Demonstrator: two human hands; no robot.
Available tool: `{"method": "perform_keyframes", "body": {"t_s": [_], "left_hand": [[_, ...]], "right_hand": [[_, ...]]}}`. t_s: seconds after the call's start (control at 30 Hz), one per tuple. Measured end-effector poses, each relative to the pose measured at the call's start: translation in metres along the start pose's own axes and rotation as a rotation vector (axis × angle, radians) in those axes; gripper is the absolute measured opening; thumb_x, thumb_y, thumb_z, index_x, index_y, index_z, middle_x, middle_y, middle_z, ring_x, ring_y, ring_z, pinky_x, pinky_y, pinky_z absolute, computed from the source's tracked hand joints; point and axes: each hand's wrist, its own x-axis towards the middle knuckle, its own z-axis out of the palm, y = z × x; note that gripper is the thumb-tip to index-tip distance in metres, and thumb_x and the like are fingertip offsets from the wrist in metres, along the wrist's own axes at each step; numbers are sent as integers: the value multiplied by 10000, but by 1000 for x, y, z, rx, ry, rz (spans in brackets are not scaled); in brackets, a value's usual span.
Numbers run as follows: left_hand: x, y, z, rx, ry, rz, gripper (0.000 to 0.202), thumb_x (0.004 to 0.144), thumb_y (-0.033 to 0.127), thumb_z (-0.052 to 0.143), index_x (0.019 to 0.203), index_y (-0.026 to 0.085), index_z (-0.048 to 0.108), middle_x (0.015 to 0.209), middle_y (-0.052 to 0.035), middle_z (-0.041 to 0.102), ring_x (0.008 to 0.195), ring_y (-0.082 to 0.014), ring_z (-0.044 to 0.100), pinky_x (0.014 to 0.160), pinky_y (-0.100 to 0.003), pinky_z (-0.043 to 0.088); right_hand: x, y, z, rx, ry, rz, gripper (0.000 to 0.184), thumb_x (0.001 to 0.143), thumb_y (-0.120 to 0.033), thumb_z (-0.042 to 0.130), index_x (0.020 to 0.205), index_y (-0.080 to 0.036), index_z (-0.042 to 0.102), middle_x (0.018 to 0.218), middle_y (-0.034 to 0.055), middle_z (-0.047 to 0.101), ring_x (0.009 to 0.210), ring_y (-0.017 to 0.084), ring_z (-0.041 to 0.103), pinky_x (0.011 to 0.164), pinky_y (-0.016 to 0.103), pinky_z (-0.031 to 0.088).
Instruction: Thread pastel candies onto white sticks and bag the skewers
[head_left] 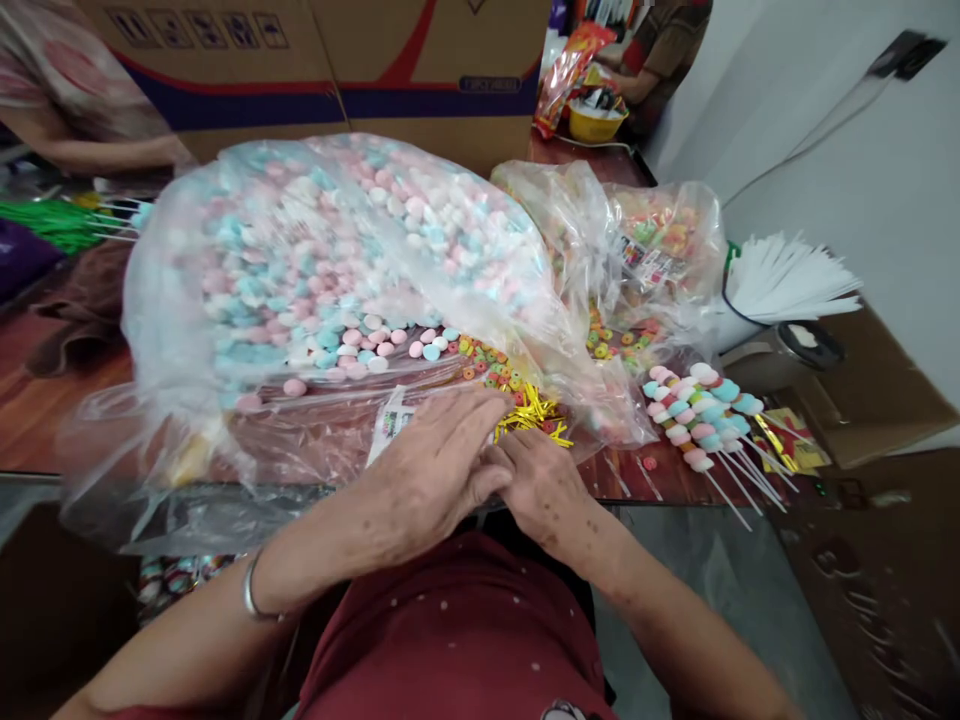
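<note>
My left hand (431, 460) lies flat near the table's front edge, fingers stretched toward a small pile of gold twist ties (532, 415). My right hand (541, 485) sits just right of it, fingers curled under the left hand's fingers; what they hold is hidden. Right behind both hands a big clear plastic bag (330, 270) of pink, blue and white marshmallow candies rests on the table. Small coloured ring candies (491, 368) lie loose by the ties.
Finished marshmallow skewers (701, 415) lie at the right on the wooden table (45, 400). A second bag of ring candies (645, 260), a bundle of white sticks (787, 280) and a cardboard box (337, 60) stand behind. Other people's arms show at top left and top right.
</note>
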Motion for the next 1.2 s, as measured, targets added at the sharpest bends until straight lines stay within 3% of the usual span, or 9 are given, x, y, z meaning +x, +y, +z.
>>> {"method": "perform_keyframes", "body": {"t_s": [0.13, 0.23, 0.43, 0.57, 0.7, 0.87, 1.0, 1.1, 1.2], "left_hand": [[17, -39, -6, -291, -578, -58, 538, 977, 474, 412, 1405, 147, 424, 1085, -121, 688, 952, -240, 662, 809, -345, 543], [24, -62, -4, -523, -741, -59, 545, 942, 496, 486, 1381, 174, 464, 1030, -62, 702, 900, -209, 648, 776, -288, 526], [13, -64, 14, -333, -610, 43, 349, 909, 359, 563, 1195, 159, 578, 934, -70, 705, 773, -200, 639, 667, -271, 491], [2, -42, 23, 123, -340, 242, 231, 940, 123, 394, 1072, 141, 582, 820, -95, 680, 704, -198, 611, 655, -303, 482], [-6, -33, 28, 364, -137, 522, 222, 957, 95, 366, 1036, 153, 565, 851, -100, 682, 760, -191, 609, 739, -339, 509], [-14, -38, 36, 388, -45, 608, 202, 945, 101, 396, 945, 164, 588, 957, -130, 694, 833, -195, 630, 789, -355, 527], [-16, -38, 36, 230, -48, 412, 263, 957, 122, 370, 896, 158, 623, 861, -106, 693, 758, -173, 624, 729, -312, 521], [-12, -34, 29, -124, 29, -28, 227, 937, 187, 459, 794, 165, 634, 706, -47, 652, 629, -129, 578, 603, -233, 482], [-6, -29, 23, -526, 143, -514, 193, 866, 266, 588, 705, 165, 624, 593, -2, 618, 501, -91, 526, 472, -179, 423]], "right_hand": [[5, -5, -1, -59, 48, -98, 285, 985, -148, 337, 845, -152, 585, 795, 75, 594, 760, 210, 488, 715, 352, 381], [4, -6, -4, -99, 6, -145, 259, 975, -143, 351, 838, -152, 570, 791, 71, 584, 772, 211, 499, 729, 354, 390], [-3, 2, -4, 17, -287, 52, 190, 899, -70, 404, 838, -160, 559, 799, 77, 625, 720, 193, 543, 690, 330, 421], [-2, 10, -9, 675, -467, 363, 202, 904, -186, 396, 720, -195, 481, 678, -3, 543, 613, 124, 475, 589, 258, 388], [-4, 9, -13, 1404, -566, 739, 248, 813, -327, 467, 611, -209, 385, 524, -81, 355, 456, 62, 318, 464, 206, 297], [-10, 3, -8, 1533, -589, 928, 215, 714, -326, 504, 559, -207, 413, 437, -96, 340, 380, 52, 278, 411, 206, 268], [-16, 16, -16, 1109, -387, 812, 302, 855, -378, 433, 628, -192, 504, 530, -44, 455, 488, 94, 415, 486, 227, 339], [-22, 37, -22, 598, -51, 726, 304, 933, -359, 387, 766, -193, 580, 726, 21, 616, 688, 145, 542, 652, 270, 417], [-23, 52, -15, 226, 45, 602, 217, 931, -285, 433, 860, -198, 619, 853, 63, 685, 818, 191, 593, 762, 312, 430]]}}
